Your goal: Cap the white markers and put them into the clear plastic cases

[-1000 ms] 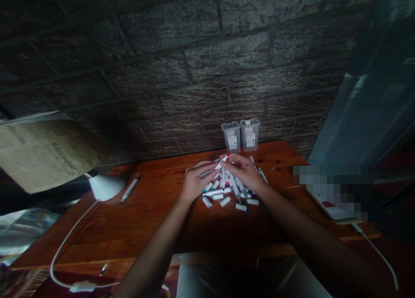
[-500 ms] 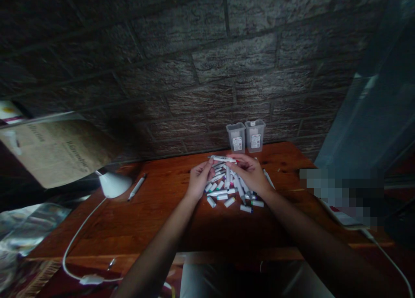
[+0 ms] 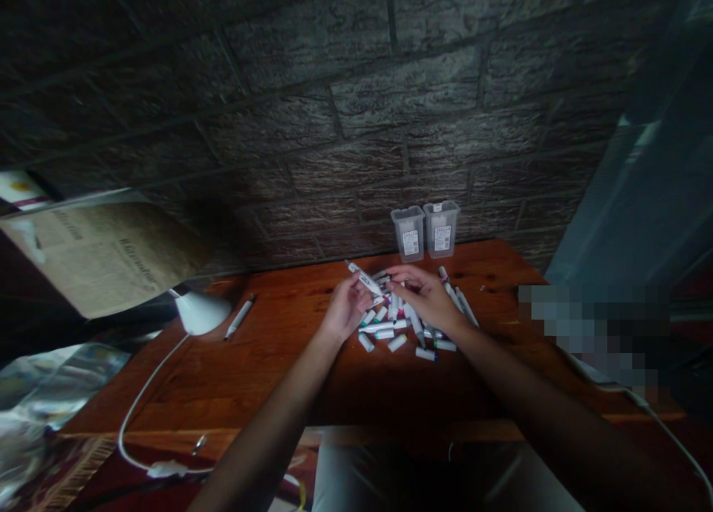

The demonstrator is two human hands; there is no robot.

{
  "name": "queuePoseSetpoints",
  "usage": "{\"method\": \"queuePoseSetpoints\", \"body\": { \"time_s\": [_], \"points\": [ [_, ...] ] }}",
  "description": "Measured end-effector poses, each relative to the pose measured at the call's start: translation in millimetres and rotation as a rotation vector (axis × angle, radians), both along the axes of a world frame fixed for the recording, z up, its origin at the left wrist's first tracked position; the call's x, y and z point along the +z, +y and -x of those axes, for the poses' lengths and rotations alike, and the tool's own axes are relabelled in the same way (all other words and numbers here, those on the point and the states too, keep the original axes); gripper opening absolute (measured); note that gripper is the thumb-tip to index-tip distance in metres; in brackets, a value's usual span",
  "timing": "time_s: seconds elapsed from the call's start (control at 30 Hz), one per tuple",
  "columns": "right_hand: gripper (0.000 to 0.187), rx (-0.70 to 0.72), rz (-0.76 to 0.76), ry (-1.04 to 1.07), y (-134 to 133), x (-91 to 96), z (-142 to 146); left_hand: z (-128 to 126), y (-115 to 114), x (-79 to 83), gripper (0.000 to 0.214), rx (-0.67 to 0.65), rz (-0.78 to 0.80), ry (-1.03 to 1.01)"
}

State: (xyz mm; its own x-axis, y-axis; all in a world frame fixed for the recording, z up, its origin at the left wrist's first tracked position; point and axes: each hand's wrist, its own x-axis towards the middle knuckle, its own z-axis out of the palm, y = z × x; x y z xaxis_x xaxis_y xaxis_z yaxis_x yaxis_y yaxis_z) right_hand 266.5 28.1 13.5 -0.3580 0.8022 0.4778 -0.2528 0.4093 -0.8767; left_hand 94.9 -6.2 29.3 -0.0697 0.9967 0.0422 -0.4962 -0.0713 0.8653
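My left grip (image 3: 346,308) pinches a white marker (image 3: 364,279) — slanting rightward, toward my right grip (image 3: 428,296), whose hold I can't tell.

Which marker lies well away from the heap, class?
The lone marker beside the lamp's white base; another marker is in the left hand, the rest are heaped.

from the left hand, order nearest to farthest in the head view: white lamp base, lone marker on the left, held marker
1. Held marker, in the left hand
2. Lone marker, left of it on the table
3. White lamp base, just left of the lone marker
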Motion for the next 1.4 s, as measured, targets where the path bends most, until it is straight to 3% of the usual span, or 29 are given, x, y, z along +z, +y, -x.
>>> {"method": "queuePoseSetpoints", "body": {
  "time_s": [0.23, 0.43, 0.77, 0.9, 1.0, 1.03, 1.2, 1.4],
  "points": [
    [0.014, -0.221, 0.091, -0.014, 16.5, -8.4, -6.1, 5.0, -2.0, 2.1, 0.03, 0.009, -0.002, 0.043],
    [0.014, -0.215, 0.116, -0.023, 13.4, -6.0, -7.2, 9.1, -4.0, 2.4, 0.026, -0.03, 0.01, 0.197],
    [0.016, -0.234, 0.079, -0.033, 14.0, -6.4, -8.6, 9.9, -5.1, -0.7, 0.038, -0.081, -0.086, 0.219],
    [0.02, -0.293, 0.061, -0.075, 14.0, -8.1, -14.2, 38.9, -1.7, 1.2, 0.046, 0.034, -0.138, 0.575],
    [0.025, -0.314, 0.083, -0.1, 18.3, -12.0, -16.7, 85.4, -3.8, 11.9, 0.05, 0.164, -0.006, 1.248],
    [0.026, -0.318, 0.083, -0.107, 19.5, -13.1, -17.0, 102.8, -6.3, 16.8, 0.047, 0.194, 0.05, 1.363],
    [0.03, -0.292, 0.044, -0.145, 18.9, -14.2, -15.4, 172.3, -20.9, 30.9, 0.025, 0.27, 0.325, 1.778],
    [0.031, -0.281, 0.027, -0.194, 17.1, -14.6, -14.2, 204.0, -28.9, 18.0, 0.028, 0.332, 0.65, 2.062]
  ]
}}
